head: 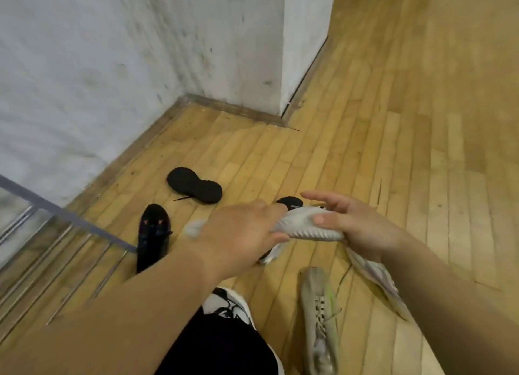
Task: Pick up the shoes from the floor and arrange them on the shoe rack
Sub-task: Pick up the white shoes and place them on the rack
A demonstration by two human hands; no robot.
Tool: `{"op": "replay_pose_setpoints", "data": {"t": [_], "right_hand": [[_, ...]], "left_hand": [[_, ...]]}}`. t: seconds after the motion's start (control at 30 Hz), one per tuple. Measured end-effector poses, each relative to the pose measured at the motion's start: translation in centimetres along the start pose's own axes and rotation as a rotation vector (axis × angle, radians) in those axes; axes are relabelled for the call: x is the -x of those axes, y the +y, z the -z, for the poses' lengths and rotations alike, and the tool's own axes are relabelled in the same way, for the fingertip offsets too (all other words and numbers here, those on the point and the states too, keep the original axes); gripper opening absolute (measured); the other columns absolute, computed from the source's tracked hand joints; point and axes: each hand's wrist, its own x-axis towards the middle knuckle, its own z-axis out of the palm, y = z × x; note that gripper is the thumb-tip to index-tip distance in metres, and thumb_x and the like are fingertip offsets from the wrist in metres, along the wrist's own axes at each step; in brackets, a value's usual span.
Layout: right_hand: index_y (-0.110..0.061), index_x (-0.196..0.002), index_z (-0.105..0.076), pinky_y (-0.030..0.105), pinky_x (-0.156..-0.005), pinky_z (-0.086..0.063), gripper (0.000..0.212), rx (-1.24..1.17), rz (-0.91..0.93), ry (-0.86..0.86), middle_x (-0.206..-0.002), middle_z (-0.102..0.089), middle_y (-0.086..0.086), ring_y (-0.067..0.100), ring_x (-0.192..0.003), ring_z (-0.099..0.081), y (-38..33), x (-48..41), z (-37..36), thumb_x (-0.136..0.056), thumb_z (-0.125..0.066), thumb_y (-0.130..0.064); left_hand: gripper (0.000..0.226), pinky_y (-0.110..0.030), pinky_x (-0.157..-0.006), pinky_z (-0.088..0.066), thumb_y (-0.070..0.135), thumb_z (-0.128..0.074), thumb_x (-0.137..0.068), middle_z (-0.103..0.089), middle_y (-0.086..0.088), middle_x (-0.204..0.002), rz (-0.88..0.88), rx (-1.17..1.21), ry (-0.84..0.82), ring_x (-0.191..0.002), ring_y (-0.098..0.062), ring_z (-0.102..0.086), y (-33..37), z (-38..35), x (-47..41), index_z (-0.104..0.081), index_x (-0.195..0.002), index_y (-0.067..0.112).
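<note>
While both hands meet above the wooden floor (pixel 421 150), the pale ribbed-sole shoe (pixel 306 230) is held in the air between them, sole up. The left hand (pixel 241 234) curls its fingers round 1 end. The right hand (pixel 356 225) pinches the other end, thumb pressed on the sole, index finger straight out. Below, 2 black shoes lie on the boards: the overturned black shoe (pixel 193 185) near the wall (pixel 84 65), the upright black shoe (pixel 153 234) touching the corner of the shoe rack (pixel 70 217). A grey shoe with green laces (pixel 317 318) lies nearer, and another pale shoe (pixel 376 276) is partly hidden under the right forearm.
</note>
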Motion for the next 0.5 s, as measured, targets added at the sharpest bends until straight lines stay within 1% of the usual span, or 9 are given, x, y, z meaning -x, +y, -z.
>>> {"op": "replay_pose_setpoints", "data": {"t": [0.1, 0.17, 0.23, 0.3, 0.33, 0.4, 0.43, 0.47, 0.5], "right_hand": [[-0.030, -0.136, -0.061, 0.030, -0.085, -0.059, 0.060, -0.089, -0.071, 0.082, -0.121, -0.075, 0.002, 0.019, -0.107, -0.073, 5.3, 1.7, 1.8, -0.079, -0.082, -0.035], [-0.033, -0.136, -0.060, 0.037, -0.093, -0.059, 0.047, -0.044, -0.119, 0.153, -0.124, -0.073, -0.003, 0.017, -0.109, -0.072, 8.9, 2.0, 3.0, -0.093, -0.073, -0.045], [-0.028, -0.135, -0.062, 0.045, -0.098, -0.057, 0.042, 0.007, -0.223, 0.320, -0.122, -0.071, -0.002, 0.020, -0.106, -0.071, 12.5, 1.3, 3.9, -0.098, -0.063, -0.048], [-0.024, -0.135, -0.061, 0.047, -0.096, -0.056, 0.046, 0.107, -0.345, 0.451, -0.116, -0.069, -0.002, 0.019, -0.100, -0.069, 15.6, -0.5, 3.4, -0.095, -0.067, -0.046], [-0.024, -0.138, -0.058, 0.047, -0.096, -0.056, 0.051, 0.149, -0.388, 0.461, -0.114, -0.068, -0.002, 0.019, -0.098, -0.068, 16.8, -1.9, 2.7, -0.092, -0.069, -0.046], [-0.026, -0.147, -0.048, 0.045, -0.093, -0.057, 0.069, 0.150, -0.422, 0.421, -0.112, -0.067, -0.001, 0.018, -0.096, -0.067, 18.3, -5.1, 0.6, -0.086, -0.073, -0.048], [-0.026, -0.152, -0.040, 0.042, -0.089, -0.057, 0.078, 0.133, -0.433, 0.394, -0.111, -0.067, 0.001, 0.018, -0.095, -0.066, 18.5, -6.8, -0.7, -0.085, -0.074, -0.048], [-0.025, -0.157, -0.030, 0.039, -0.083, -0.057, 0.088, 0.110, -0.447, 0.363, -0.116, -0.068, 0.004, 0.018, -0.095, -0.066, 18.6, -8.4, -2.0, -0.085, -0.075, -0.047], [-0.027, -0.161, -0.020, 0.039, -0.082, -0.057, 0.096, 0.076, -0.458, 0.338, -0.128, -0.065, 0.008, 0.021, -0.100, -0.066, 18.9, -10.2, -3.3, -0.085, -0.076, -0.047]], "left_hand": [[0.033, -0.045, -0.079, -0.053, 0.055, -0.036, -0.106, -0.058, 0.003, -0.114, -0.043, -0.062, -0.139, -0.097, -0.022, -0.063, 2.1, -4.0, -1.3, -0.041, -0.128, 0.031], [0.033, -0.044, -0.077, -0.054, 0.053, -0.035, -0.107, -0.056, 0.001, -0.112, -0.064, -0.166, -0.244, -0.094, -0.023, -0.062, 2.5, -5.2, -1.8, -0.041, -0.128, 0.029], [0.035, -0.043, -0.079, -0.054, 0.051, -0.037, -0.107, -0.055, -0.001, -0.114, -0.058, -0.275, -0.335, -0.096, -0.023, -0.062, 1.9, -5.5, -2.2, -0.041, -0.132, 0.027], [0.035, -0.041, -0.080, -0.053, 0.049, -0.040, -0.107, -0.056, -0.001, -0.116, -0.011, -0.342, -0.396, -0.099, -0.022, -0.061, 0.7, -5.4, -2.8, -0.043, -0.133, 0.025], [0.035, -0.039, -0.081, -0.051, 0.047, -0.042, -0.108, -0.056, -0.002, -0.120, 0.032, -0.344, -0.414, -0.103, -0.023, -0.061, -0.1, -5.2, -3.1, -0.045, -0.135, 0.025], [0.041, -0.033, -0.082, -0.045, 0.045, -0.045, -0.107, -0.057, -0.003, -0.130, 0.140, -0.294, -0.451, -0.114, -0.023, -0.059, -1.8, -4.7, -3.7, -0.044, -0.144, 0.026], [0.045, -0.032, -0.083, -0.042, 0.045, -0.047, -0.106, -0.056, -0.002, -0.135, 0.196, -0.256, -0.472, -0.119, -0.023, -0.058, -2.7, -4.5, -3.7, -0.043, -0.147, 0.027], [0.047, -0.031, -0.085, -0.042, 0.045, -0.050, -0.105, -0.057, -0.002, -0.137, 0.244, -0.222, -0.484, -0.121, -0.022, -0.057, -3.7, -4.5, -3.5, -0.043, -0.148, 0.027], [0.048, -0.030, -0.087, -0.043, 0.045, -0.053, -0.103, -0.059, -0.001, -0.135, 0.282, -0.194, -0.477, -0.120, -0.021, -0.057, -4.7, -4.6, -3.1, -0.046, -0.147, 0.026]]}}
